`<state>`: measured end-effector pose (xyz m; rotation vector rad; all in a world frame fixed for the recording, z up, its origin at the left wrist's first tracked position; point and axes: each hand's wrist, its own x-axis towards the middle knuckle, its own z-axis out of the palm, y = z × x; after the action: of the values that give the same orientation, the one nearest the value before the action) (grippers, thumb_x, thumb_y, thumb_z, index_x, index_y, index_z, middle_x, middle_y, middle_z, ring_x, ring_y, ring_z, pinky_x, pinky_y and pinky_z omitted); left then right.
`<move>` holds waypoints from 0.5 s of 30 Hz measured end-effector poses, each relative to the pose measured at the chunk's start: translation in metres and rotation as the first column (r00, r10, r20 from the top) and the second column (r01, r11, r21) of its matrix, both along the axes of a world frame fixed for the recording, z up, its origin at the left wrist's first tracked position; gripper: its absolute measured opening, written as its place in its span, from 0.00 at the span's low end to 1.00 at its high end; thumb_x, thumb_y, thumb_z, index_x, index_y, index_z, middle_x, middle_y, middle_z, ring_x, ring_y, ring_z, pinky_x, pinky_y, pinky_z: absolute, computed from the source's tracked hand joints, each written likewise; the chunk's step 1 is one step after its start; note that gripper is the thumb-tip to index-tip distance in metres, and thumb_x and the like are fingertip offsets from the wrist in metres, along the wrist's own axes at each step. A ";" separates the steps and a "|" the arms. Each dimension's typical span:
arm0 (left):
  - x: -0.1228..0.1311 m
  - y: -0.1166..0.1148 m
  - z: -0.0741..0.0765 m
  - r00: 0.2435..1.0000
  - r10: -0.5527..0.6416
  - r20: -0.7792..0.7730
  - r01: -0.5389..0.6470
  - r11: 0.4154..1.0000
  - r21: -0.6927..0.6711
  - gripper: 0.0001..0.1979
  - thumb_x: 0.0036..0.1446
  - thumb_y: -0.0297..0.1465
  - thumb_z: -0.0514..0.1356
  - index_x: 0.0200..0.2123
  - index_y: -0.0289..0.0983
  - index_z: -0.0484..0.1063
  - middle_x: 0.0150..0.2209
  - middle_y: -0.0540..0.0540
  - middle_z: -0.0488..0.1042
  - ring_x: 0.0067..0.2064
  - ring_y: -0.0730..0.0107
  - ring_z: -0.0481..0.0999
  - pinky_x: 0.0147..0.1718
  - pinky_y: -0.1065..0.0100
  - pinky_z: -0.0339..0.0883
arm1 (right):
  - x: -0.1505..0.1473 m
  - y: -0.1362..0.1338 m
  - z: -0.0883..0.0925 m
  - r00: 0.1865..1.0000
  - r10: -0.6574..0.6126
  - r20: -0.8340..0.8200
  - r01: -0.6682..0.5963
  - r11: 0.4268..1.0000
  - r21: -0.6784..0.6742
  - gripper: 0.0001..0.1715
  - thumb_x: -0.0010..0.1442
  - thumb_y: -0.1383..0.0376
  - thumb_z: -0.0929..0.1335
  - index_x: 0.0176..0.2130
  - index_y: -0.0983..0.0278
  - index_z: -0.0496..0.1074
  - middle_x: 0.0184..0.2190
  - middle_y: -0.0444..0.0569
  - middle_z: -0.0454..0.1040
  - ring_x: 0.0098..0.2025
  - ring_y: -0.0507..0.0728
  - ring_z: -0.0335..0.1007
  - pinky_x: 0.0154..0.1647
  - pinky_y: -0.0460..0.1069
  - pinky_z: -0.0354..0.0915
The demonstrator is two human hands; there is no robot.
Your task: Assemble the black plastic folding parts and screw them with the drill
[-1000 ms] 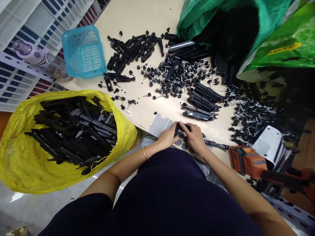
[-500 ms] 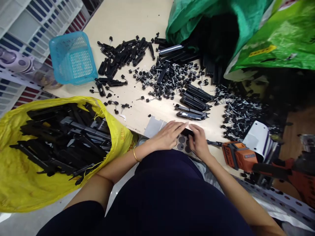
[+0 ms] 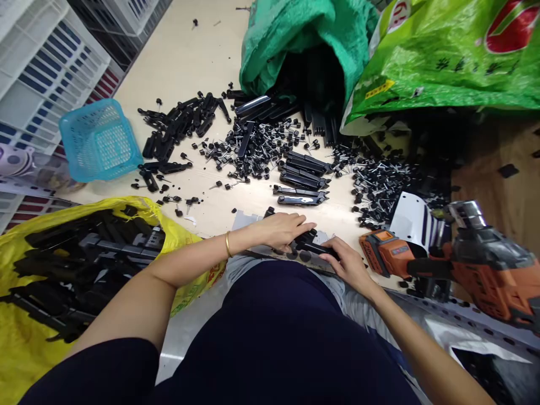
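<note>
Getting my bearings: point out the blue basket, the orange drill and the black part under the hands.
blue basket (image 3: 105, 140), head view, mesh floor.
orange drill (image 3: 386, 254), head view, battery pack.
black part (image 3: 310, 245), head view, its uncovered middle.

Two bare hands on a black plastic part (image 3: 311, 245) at the near edge of a cluttered table (image 3: 189, 56).
At centre, the left hand (image 3: 280, 229) lies flat over the part; the right hand (image 3: 348, 262) curls its fingers around the part's end. Small black pegs (image 3: 253, 147) lie heaped above, a yellow bag (image 3: 25, 360) of black parts lower left, a blue basket (image 3: 99, 140) upper left, an orange drill (image 3: 390, 254) right.
</note>
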<state>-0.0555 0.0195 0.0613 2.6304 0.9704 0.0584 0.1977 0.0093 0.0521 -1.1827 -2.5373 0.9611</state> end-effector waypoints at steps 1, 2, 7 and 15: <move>0.002 0.001 0.003 1.000 -0.011 -0.016 0.011 1.000 -0.017 0.34 0.53 0.30 0.60 0.62 0.33 0.50 0.50 0.36 0.68 0.48 0.56 0.71 0.39 0.64 0.66 | -0.002 -0.001 0.005 1.000 0.014 0.001 -0.014 1.000 -0.010 0.17 0.64 0.53 0.59 0.40 0.62 0.67 0.35 0.51 0.72 0.38 0.57 0.71 0.38 0.50 0.66; 0.004 0.002 0.005 0.999 -0.015 -0.030 0.014 0.999 -0.033 0.31 0.54 0.27 0.58 0.61 0.34 0.52 0.49 0.38 0.70 0.47 0.58 0.72 0.38 0.65 0.65 | -0.003 -0.002 0.009 0.999 0.035 0.009 -0.035 0.999 -0.017 0.18 0.65 0.52 0.58 0.41 0.62 0.67 0.35 0.51 0.72 0.38 0.57 0.71 0.37 0.50 0.66; -0.003 -0.007 0.014 0.999 0.020 0.036 -0.015 0.990 -0.140 0.23 0.52 0.26 0.58 0.52 0.39 0.61 0.44 0.43 0.73 0.43 0.61 0.73 0.33 0.68 0.65 | -0.006 -0.008 0.029 0.961 0.209 0.180 -0.226 0.970 0.083 0.22 0.64 0.49 0.59 0.34 0.64 0.67 0.24 0.50 0.72 0.25 0.55 0.68 0.26 0.47 0.59; 0.012 -0.056 0.048 0.401 0.592 0.699 0.072 0.741 -0.668 0.23 0.45 0.40 0.67 0.41 0.36 0.65 0.32 0.49 0.69 0.30 0.74 0.69 0.29 0.73 0.64 | -0.026 -0.016 0.073 0.923 0.136 -0.359 -0.239 0.936 -0.260 0.24 0.62 0.48 0.59 0.24 0.62 0.59 0.14 0.38 0.54 0.16 0.46 0.49 0.18 0.44 0.47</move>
<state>-0.0439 -0.0364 0.1094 1.3783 0.7844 0.9673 0.1722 -0.0063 0.1254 -0.7552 -2.3135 1.4974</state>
